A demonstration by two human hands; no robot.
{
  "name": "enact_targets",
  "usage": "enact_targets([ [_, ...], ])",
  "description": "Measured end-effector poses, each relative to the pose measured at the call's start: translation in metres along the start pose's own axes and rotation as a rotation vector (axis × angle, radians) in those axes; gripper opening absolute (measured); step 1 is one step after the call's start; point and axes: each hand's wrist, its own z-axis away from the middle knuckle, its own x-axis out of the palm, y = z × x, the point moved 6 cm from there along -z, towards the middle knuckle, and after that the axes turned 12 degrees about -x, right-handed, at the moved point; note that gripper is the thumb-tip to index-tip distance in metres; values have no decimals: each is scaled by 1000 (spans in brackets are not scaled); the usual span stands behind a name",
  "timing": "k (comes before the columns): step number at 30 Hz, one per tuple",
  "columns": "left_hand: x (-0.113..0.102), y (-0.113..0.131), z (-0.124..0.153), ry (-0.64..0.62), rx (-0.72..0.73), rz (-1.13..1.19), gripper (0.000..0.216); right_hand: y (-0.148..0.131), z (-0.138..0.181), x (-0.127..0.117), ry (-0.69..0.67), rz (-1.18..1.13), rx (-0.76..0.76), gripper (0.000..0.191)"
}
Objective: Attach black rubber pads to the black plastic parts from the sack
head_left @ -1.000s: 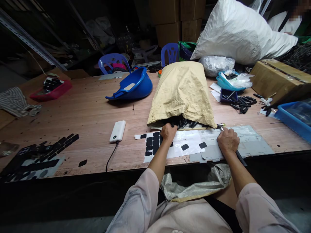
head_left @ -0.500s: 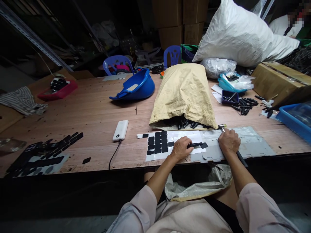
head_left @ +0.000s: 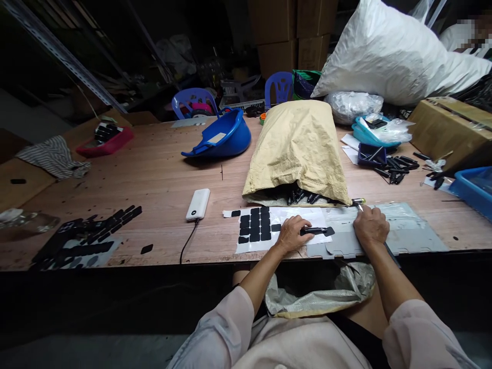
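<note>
My left hand (head_left: 294, 234) pinches a slim black pen-like piece (head_left: 315, 230) against the white sheet (head_left: 284, 246). Its far end meets a black rounded-square pad (head_left: 329, 231). To the left of that hand, rows of similar black pads (head_left: 255, 225) lie on the sheet. My right hand (head_left: 371, 226) is closed round a small hammer (head_left: 359, 202) above the grey board (head_left: 415, 238). The hammer's head shows beyond the fist and its dark handle sticks out below the wrist. A beige sack (head_left: 300, 148) lies just beyond both hands, black pieces showing in its mouth.
A white power bank (head_left: 198, 204) with a black cable lies left of the sheet. Farther back sits a blue basin (head_left: 230, 136). Loose black pieces (head_left: 397, 166) and a cardboard box (head_left: 449, 130) are at right. An open sack (head_left: 319, 300) covers my lap.
The whole view has shifted slightly, so things appear farther right. Both hands keep nearly the same place and grip.
</note>
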Motion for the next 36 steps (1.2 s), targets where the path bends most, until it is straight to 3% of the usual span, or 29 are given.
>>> enact_targets([
  [3,1,-1,-1,-6,-2,8,17,14,-1,-4,6,-114,92,46],
  [6,2,-3,-2,0,-10,33,16,16,12,-16,117,-261,96,49],
  [8,2,-4,-2,3,-15,52,16,2,31,-21,164,-401,14,49],
  [13,2,-6,-2,12,-25,74,17,-62,90,-21,106,-658,-282,45],
  [16,2,-6,-3,17,-27,77,17,-89,110,-18,62,-648,-371,44],
  [20,3,-6,-4,8,-27,86,17,-103,119,-19,101,-571,-440,42],
  [26,5,-6,-5,24,-19,78,13,-101,119,-14,71,-442,-428,42],
  [32,5,-6,-5,19,-31,82,14,-90,115,-25,129,-473,-388,43],
  [36,4,-5,-5,29,-33,86,15,-87,118,-19,74,-444,-364,44],
])
